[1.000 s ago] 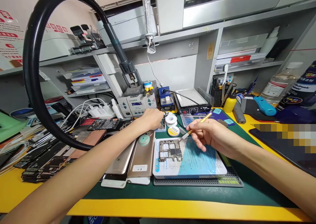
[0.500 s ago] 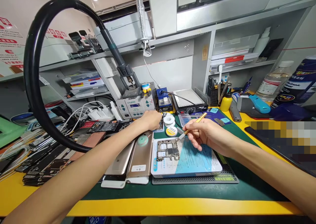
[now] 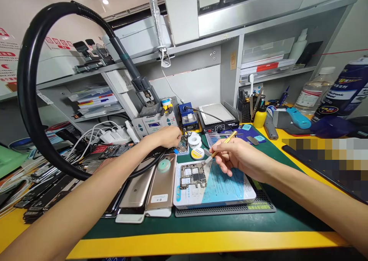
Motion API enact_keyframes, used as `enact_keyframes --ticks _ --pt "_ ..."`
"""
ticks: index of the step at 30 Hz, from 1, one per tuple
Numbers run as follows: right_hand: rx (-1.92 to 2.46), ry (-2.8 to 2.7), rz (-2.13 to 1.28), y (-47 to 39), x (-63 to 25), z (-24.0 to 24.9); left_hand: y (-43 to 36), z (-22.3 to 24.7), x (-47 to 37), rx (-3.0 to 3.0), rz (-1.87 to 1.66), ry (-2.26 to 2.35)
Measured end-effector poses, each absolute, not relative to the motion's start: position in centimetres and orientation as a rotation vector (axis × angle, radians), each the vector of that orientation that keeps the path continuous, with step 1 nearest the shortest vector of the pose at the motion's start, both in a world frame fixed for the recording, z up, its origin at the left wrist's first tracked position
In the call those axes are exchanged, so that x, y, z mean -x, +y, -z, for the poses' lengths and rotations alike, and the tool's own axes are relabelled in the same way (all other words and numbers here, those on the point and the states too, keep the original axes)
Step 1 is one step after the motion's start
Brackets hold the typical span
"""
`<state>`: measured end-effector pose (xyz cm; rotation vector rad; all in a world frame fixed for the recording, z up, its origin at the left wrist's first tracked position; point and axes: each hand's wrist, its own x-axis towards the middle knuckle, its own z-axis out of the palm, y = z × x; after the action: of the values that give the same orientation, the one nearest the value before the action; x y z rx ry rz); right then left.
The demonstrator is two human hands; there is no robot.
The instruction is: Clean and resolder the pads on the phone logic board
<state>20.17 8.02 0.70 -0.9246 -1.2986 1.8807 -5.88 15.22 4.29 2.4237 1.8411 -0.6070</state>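
Observation:
My right hand (image 3: 227,153) grips a slim gold-handled tool (image 3: 228,142) like a pen. Its flat pale tip points down at the upper right corner of a phone logic board (image 3: 198,176); I cannot tell whether it touches. The board lies on a white and blue box (image 3: 230,188). My left hand (image 3: 171,136) is reaching to the back, fingers curled down beside a small tray of electronic parts (image 3: 183,146). What its fingertips hold, if anything, is hidden. A small blue piece (image 3: 176,151) shows just below that hand.
Gold phones (image 3: 139,188) lie left of the box. A solder spool (image 3: 194,140) and round tin (image 3: 197,153) sit behind it. A hot-air station (image 3: 155,123) stands at the back, its black hose (image 3: 24,84) looping left. Bottles (image 3: 314,92) stand right.
My left hand has shifted slightly left, and more of the parts tray shows beside it. My right hand keeps its grip with the tip over the board. The whole view has shifted a little.

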Motion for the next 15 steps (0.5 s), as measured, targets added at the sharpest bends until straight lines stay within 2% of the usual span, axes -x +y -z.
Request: enact_keyframes --ticks 15 --pt "0.938 -1.299 -1.882 8.14 -20.18 -0.45 15.78 -4.30 6.28 -2.416 0.613 1.800"
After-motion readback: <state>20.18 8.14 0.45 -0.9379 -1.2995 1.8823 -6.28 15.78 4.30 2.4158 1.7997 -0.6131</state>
